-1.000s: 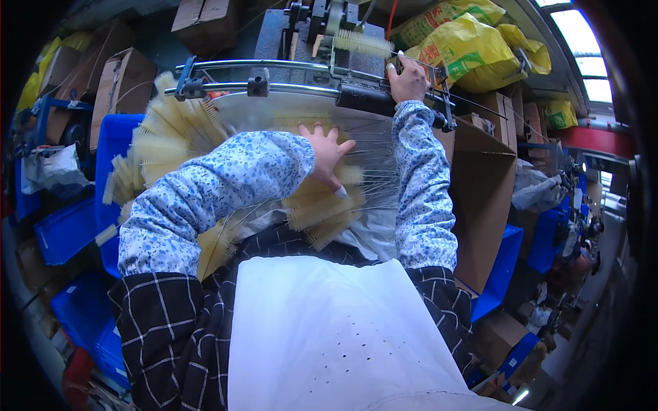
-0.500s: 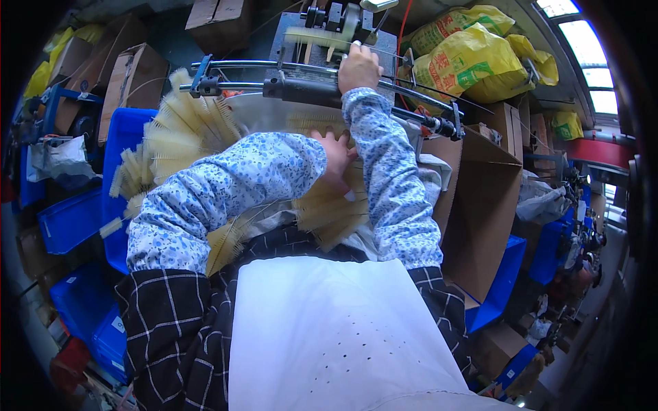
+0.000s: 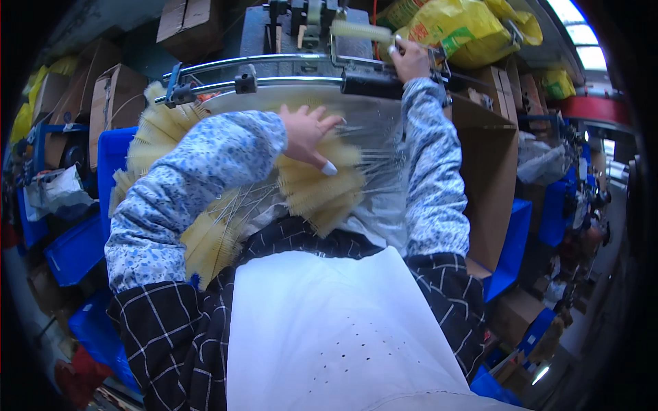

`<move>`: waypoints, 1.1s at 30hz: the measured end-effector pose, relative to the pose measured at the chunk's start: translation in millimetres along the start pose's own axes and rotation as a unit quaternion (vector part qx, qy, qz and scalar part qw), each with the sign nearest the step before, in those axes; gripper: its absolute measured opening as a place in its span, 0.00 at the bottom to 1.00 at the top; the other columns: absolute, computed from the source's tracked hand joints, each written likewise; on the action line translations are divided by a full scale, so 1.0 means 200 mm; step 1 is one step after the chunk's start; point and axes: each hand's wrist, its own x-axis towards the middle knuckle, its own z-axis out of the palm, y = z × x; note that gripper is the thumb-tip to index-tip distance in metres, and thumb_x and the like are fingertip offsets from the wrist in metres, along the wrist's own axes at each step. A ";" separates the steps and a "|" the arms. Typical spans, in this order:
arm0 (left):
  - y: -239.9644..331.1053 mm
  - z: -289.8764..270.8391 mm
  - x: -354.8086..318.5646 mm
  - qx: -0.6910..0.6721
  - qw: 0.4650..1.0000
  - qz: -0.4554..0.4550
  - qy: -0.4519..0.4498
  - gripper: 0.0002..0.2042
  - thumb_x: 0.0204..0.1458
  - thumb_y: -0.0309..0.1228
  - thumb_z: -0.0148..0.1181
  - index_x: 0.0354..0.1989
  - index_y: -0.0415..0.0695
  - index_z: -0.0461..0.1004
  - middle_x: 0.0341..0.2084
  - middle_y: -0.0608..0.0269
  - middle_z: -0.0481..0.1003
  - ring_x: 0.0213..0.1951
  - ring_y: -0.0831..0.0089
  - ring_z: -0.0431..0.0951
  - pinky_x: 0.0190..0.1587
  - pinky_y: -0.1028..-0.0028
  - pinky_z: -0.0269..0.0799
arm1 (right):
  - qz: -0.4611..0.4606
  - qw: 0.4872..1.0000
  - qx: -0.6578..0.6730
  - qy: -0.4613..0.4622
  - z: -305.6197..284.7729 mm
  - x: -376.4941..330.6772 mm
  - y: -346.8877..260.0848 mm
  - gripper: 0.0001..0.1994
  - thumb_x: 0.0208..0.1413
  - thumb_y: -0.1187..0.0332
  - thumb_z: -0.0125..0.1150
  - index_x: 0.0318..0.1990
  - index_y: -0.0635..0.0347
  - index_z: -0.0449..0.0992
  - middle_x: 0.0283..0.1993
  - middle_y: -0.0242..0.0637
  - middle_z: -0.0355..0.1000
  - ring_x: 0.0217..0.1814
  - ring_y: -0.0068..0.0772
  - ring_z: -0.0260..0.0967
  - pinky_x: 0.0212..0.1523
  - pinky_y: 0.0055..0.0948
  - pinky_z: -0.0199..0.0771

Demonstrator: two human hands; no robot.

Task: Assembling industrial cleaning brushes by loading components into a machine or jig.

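Left hand [image 3: 307,133]: open, fingers spread, resting on the brushes [image 3: 322,188].
Right hand [image 3: 409,60]: closed around a cream brush [image 3: 360,31] at the machine [image 3: 301,27].
Brushes: yellow pile below rail [image 3: 274,82].

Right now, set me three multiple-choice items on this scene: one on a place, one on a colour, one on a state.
1. Where is the right hand?
A. up at the machine
B. on the white apron
C. in a blue bin

2. What colour are the bristle brushes?
A. red
B. pale yellow
C. black

3. How is the left hand?
A. clenched in a fist
B. out of sight
C. fingers spread, resting on the brushes

Answers: 1 A, the right hand reaches to the machine's top; 2 B, the bristles are straw-yellow; 3 C, its open fingers lie over the brushes.
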 end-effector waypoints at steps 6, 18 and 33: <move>-0.04 -0.05 -0.02 0.004 1.000 0.006 -0.018 0.45 0.33 0.62 0.51 0.58 0.51 0.40 0.56 0.49 0.45 0.58 0.54 0.43 0.55 0.46 0.37 | -0.025 0.975 -0.205 -0.083 -0.13 0.15 0.04 0.13 0.46 0.62 0.45 0.40 0.44 0.71 0.47 0.34 0.63 0.56 0.40 0.49 0.53 0.53 0.41; 0.30 -0.19 -0.04 -0.012 0.945 0.155 0.286 0.31 0.43 0.40 0.54 0.51 0.35 0.50 0.48 0.45 0.57 0.51 0.56 0.58 0.53 0.69 0.55 | -0.177 0.953 0.190 -0.154 -0.40 -0.45 0.00 0.14 0.50 0.67 0.48 0.44 0.59 0.67 0.41 0.40 0.66 0.41 0.35 0.63 0.41 0.26 0.64; 0.15 -0.08 0.53 -0.034 0.993 -0.099 -0.060 0.48 0.32 0.60 0.54 0.52 0.29 0.49 0.46 0.38 0.59 0.49 0.56 0.63 0.52 0.72 0.56 | 0.519 0.492 0.695 -0.071 -0.16 -1.45 -0.16 0.18 0.52 0.55 0.46 0.42 0.61 0.63 0.40 0.39 0.65 0.41 0.30 0.63 0.44 0.26 0.62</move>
